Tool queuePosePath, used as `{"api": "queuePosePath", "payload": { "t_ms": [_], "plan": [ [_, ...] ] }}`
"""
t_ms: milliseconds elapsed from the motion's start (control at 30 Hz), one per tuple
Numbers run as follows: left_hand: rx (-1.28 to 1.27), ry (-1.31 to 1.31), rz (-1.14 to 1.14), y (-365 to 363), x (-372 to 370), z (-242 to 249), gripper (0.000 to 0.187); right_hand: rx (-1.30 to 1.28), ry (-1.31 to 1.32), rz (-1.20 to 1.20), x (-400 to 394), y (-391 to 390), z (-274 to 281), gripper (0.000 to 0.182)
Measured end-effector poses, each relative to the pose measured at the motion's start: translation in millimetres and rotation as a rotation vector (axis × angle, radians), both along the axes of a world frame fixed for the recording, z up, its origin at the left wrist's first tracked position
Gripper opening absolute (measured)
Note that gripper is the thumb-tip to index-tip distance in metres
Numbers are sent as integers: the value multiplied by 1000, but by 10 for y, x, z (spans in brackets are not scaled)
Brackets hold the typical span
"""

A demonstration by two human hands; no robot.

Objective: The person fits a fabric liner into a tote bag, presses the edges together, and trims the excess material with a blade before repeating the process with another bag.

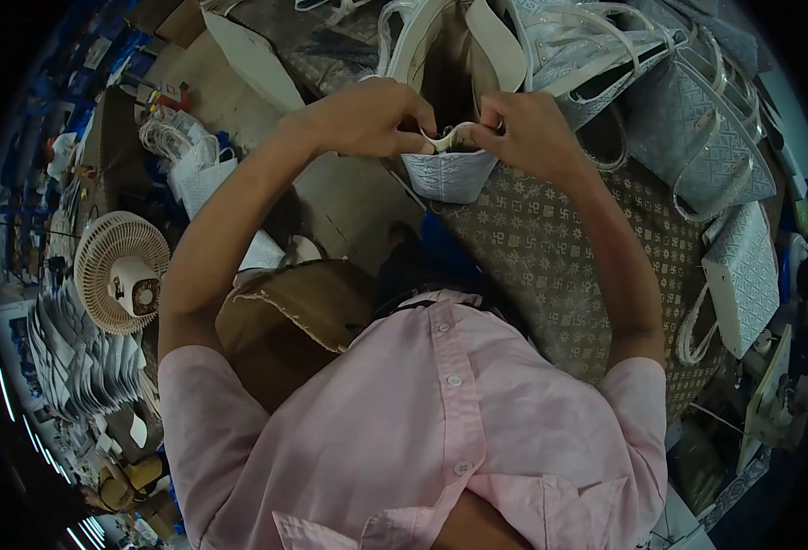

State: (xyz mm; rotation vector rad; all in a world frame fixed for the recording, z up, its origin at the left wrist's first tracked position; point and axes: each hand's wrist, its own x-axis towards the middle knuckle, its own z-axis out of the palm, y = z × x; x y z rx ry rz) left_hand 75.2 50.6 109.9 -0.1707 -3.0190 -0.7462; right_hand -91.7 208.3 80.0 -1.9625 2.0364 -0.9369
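A white handbag (pixel 450 177) with an embossed pattern stands at the table's edge, its open mouth turned up towards me. The fingers of my left hand (pixel 372 119) are closed in a pinch on the left part of its near rim. On the right part of that rim, my right hand (pixel 534 136) pinches with thumb and fingers. Between the two hands the rim edge bends, and a small dark piece shows there, too small to name. The bag's pale lining and a cream flap (pixel 497 41) lie open beyond my hands.
Several silver-white handbags (pixel 697 137) crowd the table's right side; another bag (pixel 743 280) lies nearer. Patterned brown cloth (pixel 550 247) covers the table. To my left stand a fan (pixel 121 272), stacked white pieces (pixel 83 353) and a brown sack (pixel 303 307). A person (pixel 124 481) is at lower left.
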Motion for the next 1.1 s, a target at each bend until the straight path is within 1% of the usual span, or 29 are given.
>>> {"api": "queuePosePath", "payload": {
  "t_ms": [33, 100, 133, 200, 233, 300, 333, 400, 433, 500, 533, 600, 633, 700, 733, 800, 833, 900, 1033, 1100],
  "plan": [
    [2, 0, 0, 17, 3, 36, 22, 2, 0, 0, 7, -11, -5, 28],
    [75, -285, 207, 79, -7, 129, 26, -57, 37, -13, 13, -20, -24, 27],
    [81, -285, 207, 75, -7, 105, 26, -51, 38, -12, -1, -4, -27, 27],
    [-114, -205, 268, 35, -16, 66, 27, 52, -100, 32, -64, 28, -16, 25],
    [-109, -203, 271, 36, -15, 40, 27, 57, -98, 34, -90, 42, -28, 25],
    [-93, -133, 276, 35, 7, -13, 28, 0, -250, 155, -122, 56, -63, 22],
    [-86, -132, 280, 23, 20, -48, 28, 7, -249, 158, -123, 63, -87, 22],
    [-130, -44, 237, -7, 21, -90, 28, -109, -182, 240, -131, 66, -122, 22],
    [-124, -45, 237, -14, 26, -86, 28, -103, -183, 240, -136, 73, -118, 22],
    [-174, -123, 214, -33, 40, -42, 26, -130, 112, 323, -130, 83, -98, 25],
    [-168, -125, 214, -27, 48, -44, 26, -125, 110, 325, -108, 84, -134, 25],
    [-186, -46, 154, -24, 53, -49, 26, -258, 253, 265, -60, 69, -212, 25],
    [-185, -46, 151, -56, 48, -58, 26, -257, 253, 262, -49, 63, -214, 25],
    [-116, 17, 38, -124, 46, -95, 28, -213, 217, 215, -13, 83, -238, 24],
    [-110, 12, 30, -147, 59, -101, 28, -207, 212, 207, 9, 95, -253, 24],
    [-35, -52, -8, -212, 41, -32, 28, -316, 220, 235, 13, 85, -236, 25],
    [-33, -52, -14, -217, 22, 13, 28, -313, 221, 230, 3, 75, -229, 25],
    [-54, -144, 8, -186, 33, 65, 28, -295, 206, 238, 22, 73, -251, 25],
    [-27, -125, -24, -202, 32, 50, 30, -277, 221, 210, 48, 57, -246, 25],
    [-66, -185, 28, -176, 43, 103, 32, -302, 246, 234, 57, 40, -256, 24]
  ]
}}
